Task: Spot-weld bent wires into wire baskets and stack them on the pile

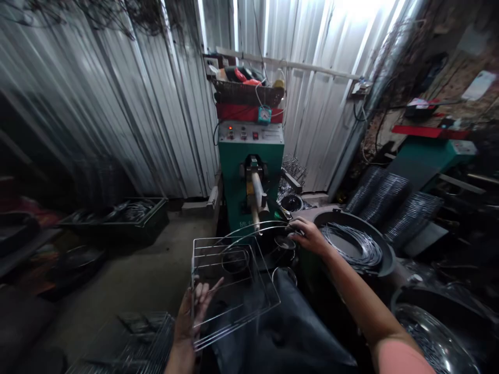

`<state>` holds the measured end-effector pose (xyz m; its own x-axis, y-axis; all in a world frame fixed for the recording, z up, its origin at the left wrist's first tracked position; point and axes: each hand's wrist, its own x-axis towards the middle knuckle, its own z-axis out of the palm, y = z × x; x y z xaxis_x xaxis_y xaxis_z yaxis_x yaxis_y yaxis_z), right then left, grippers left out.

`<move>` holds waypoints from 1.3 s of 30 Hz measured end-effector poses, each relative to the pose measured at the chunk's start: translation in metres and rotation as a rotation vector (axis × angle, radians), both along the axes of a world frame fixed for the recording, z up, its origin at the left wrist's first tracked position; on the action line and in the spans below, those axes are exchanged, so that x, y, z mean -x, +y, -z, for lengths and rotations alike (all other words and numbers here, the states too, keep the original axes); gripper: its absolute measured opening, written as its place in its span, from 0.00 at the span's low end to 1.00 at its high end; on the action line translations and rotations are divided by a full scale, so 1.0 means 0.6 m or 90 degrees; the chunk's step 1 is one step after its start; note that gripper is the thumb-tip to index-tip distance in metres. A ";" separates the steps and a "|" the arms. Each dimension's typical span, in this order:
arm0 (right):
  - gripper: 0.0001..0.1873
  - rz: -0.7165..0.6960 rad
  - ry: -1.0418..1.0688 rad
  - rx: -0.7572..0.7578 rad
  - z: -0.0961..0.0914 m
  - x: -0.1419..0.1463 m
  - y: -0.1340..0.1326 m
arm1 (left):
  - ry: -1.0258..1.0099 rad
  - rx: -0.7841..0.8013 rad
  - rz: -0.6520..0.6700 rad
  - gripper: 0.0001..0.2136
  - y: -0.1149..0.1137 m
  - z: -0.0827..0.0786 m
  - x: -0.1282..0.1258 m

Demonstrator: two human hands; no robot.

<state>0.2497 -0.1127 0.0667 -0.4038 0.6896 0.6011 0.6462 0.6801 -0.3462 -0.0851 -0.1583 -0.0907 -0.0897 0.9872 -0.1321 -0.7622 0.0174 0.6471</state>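
Note:
My left hand (195, 309) is closed around the near left side of an open box-shaped wire rack (230, 326), its index finger stretched out across the frame. The rack is held tilted above my lap. To the right, my right hand (307, 235) pinches the ends of curved metal wires (268, 223), whose arcs reach left over the far edge of the rack. Whether the wires touch the rack, I cannot tell. Just beyond them stand the rod-like electrodes (258, 193) of a green welding machine (232, 179).
A round tub (385, 265) with coiled wire (368, 252) stands at right, near a shiny metal bowl (436, 337). Stacked wire racks (384, 195) lie behind. More racks (128, 343) sit at lower left. A dark bin (144, 228) holds metal pieces. Dark cloth (288, 332) covers my lap.

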 end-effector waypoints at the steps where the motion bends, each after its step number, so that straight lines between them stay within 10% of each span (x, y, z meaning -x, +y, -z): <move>1: 0.13 -0.016 0.002 -0.028 -0.019 0.011 -0.012 | 0.016 -0.012 0.026 0.16 0.003 -0.001 0.004; 4: 0.16 -0.009 -0.022 -0.112 -0.056 0.052 -0.039 | 0.136 0.031 0.082 0.20 0.016 0.002 0.018; 7: 0.20 -0.006 -0.116 -0.159 -0.068 0.089 -0.047 | 0.287 0.032 -0.039 0.20 0.020 -0.025 0.026; 10: 0.22 -0.030 -0.208 -0.161 -0.068 0.108 -0.049 | 0.449 -0.135 -0.124 0.20 0.008 -0.106 0.009; 15: 0.21 -0.005 -0.147 -0.095 -0.084 0.091 -0.056 | 0.562 -0.307 -0.003 0.19 0.005 -0.256 -0.060; 20: 0.17 0.027 0.027 0.025 -0.098 0.049 -0.031 | 0.561 -0.275 0.133 0.20 0.052 -0.310 -0.110; 24: 0.12 0.041 0.083 0.131 -0.050 0.036 0.008 | 0.542 -0.189 0.271 0.23 0.085 -0.291 -0.121; 32: 0.14 0.051 -0.022 0.300 0.115 0.041 0.044 | 0.540 -0.048 0.379 0.22 0.121 -0.152 -0.120; 39: 0.16 0.115 -0.225 0.307 0.144 0.044 0.062 | 0.548 -0.073 0.382 0.19 0.157 -0.107 -0.122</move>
<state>0.2235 -0.0753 -0.0195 -0.3731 0.9261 0.0566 0.8678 0.3699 -0.3317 -0.0121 -0.0642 -0.0263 0.3985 0.9032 -0.1597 0.0689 0.1442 0.9872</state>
